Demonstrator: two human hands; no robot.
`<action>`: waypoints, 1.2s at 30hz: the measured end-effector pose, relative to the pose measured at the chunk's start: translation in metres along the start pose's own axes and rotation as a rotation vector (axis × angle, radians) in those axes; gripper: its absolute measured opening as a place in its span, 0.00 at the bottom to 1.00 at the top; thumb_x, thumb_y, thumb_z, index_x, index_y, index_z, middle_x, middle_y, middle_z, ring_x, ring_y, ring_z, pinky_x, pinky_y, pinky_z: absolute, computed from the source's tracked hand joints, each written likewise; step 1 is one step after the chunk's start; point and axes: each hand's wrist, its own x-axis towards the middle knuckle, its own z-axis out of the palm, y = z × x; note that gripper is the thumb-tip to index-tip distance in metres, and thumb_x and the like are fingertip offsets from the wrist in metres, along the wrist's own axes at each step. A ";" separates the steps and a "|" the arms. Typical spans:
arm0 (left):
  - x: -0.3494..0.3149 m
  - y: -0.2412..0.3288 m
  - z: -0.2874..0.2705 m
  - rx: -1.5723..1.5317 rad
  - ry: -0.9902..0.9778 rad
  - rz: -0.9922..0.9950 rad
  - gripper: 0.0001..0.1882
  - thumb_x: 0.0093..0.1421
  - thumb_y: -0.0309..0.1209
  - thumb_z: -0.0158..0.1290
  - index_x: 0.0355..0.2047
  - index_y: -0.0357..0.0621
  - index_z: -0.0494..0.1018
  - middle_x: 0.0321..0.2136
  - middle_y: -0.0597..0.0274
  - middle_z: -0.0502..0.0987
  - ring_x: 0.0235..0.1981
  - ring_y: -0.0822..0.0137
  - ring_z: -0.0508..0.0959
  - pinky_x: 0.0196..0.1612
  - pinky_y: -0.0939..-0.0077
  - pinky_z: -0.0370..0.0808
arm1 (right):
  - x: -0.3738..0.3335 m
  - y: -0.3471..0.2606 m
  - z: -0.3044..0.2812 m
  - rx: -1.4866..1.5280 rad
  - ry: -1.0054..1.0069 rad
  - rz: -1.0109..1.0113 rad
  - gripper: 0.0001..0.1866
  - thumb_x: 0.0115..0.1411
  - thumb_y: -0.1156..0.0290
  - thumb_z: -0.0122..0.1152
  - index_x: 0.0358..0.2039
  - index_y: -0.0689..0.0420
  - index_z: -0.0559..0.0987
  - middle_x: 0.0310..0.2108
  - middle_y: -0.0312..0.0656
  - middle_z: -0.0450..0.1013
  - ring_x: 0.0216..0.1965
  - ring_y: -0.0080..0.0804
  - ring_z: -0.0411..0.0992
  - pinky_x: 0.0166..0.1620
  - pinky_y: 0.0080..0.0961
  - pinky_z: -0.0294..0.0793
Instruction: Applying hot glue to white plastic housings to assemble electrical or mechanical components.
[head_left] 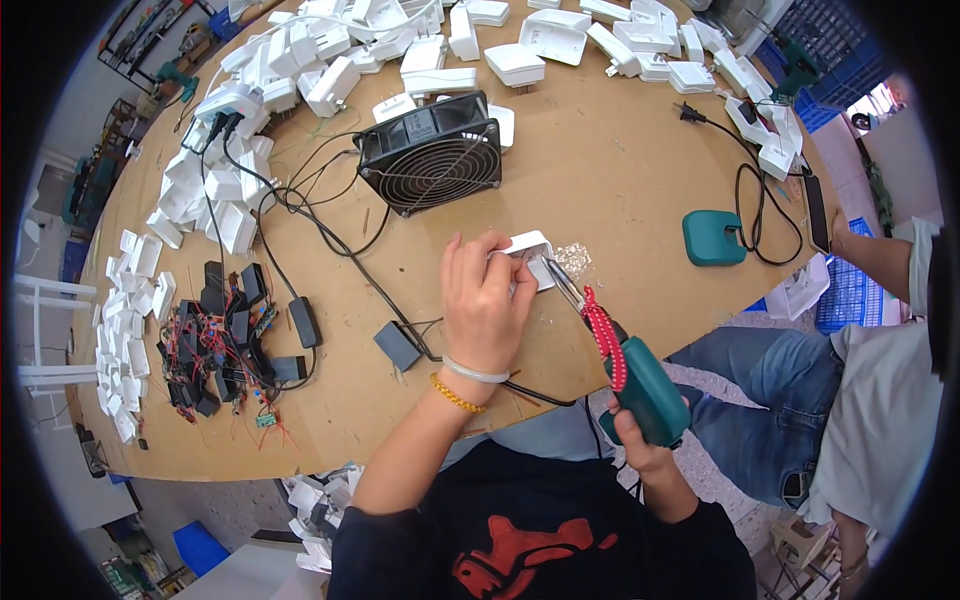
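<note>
My left hand [484, 298] is closed on a white plastic charger housing [530, 243], holding it down on the brown tabletop. Its open side faces up, and my fingers cover part of it. In my right hand [643, 440] is a green soldering gun [648, 390] with red-and-white cord wound round its front. The metal tip of the gun points up and left, at the housing's right edge; whether the two touch I cannot tell. Silvery crumbs [575, 260] lie scattered beside the tip.
A black fan [430, 155] stands beyond my hands. White housings [330, 85] heap along the far and left edges. Small boards and black blocks [225, 340] pile at left, with cables [330, 230] between. A green tool part [712, 238] lies at right, near another person [880, 400].
</note>
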 end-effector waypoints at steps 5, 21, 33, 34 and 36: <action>-0.002 -0.001 0.004 0.013 0.027 0.045 0.08 0.46 0.19 0.61 0.25 0.38 0.73 0.39 0.57 0.73 0.41 0.53 0.73 0.45 0.62 0.70 | 0.007 -0.015 0.012 -0.144 -0.036 -0.015 0.13 0.53 0.69 0.64 0.33 0.66 0.79 0.24 0.46 0.73 0.22 0.44 0.72 0.26 0.33 0.70; -0.003 -0.001 0.003 -0.027 0.026 0.028 0.07 0.47 0.19 0.60 0.26 0.38 0.72 0.40 0.57 0.73 0.42 0.54 0.74 0.56 0.54 0.69 | 0.002 -0.009 0.026 -0.137 0.033 0.003 0.11 0.54 0.70 0.63 0.32 0.66 0.79 0.23 0.46 0.74 0.22 0.42 0.73 0.27 0.31 0.71; -0.004 -0.002 0.004 -0.018 0.034 0.030 0.08 0.46 0.19 0.60 0.26 0.39 0.72 0.41 0.57 0.73 0.42 0.52 0.74 0.55 0.54 0.69 | -0.005 -0.003 0.023 -0.081 0.089 0.052 0.11 0.56 0.68 0.63 0.30 0.65 0.79 0.22 0.44 0.74 0.21 0.36 0.73 0.26 0.28 0.70; -0.004 -0.002 0.004 -0.020 0.037 0.029 0.08 0.46 0.19 0.60 0.26 0.39 0.72 0.41 0.57 0.73 0.42 0.53 0.74 0.55 0.54 0.69 | -0.014 0.003 0.015 -0.062 0.010 0.119 0.14 0.59 0.69 0.60 0.41 0.65 0.76 0.33 0.44 0.75 0.29 0.30 0.73 0.33 0.25 0.72; -0.004 -0.001 0.005 -0.022 0.039 0.028 0.08 0.46 0.19 0.60 0.26 0.39 0.72 0.41 0.58 0.73 0.42 0.53 0.74 0.55 0.54 0.69 | -0.018 0.006 0.011 -0.044 -0.070 0.186 0.20 0.63 0.70 0.58 0.53 0.65 0.73 0.45 0.44 0.75 0.37 0.25 0.73 0.40 0.23 0.75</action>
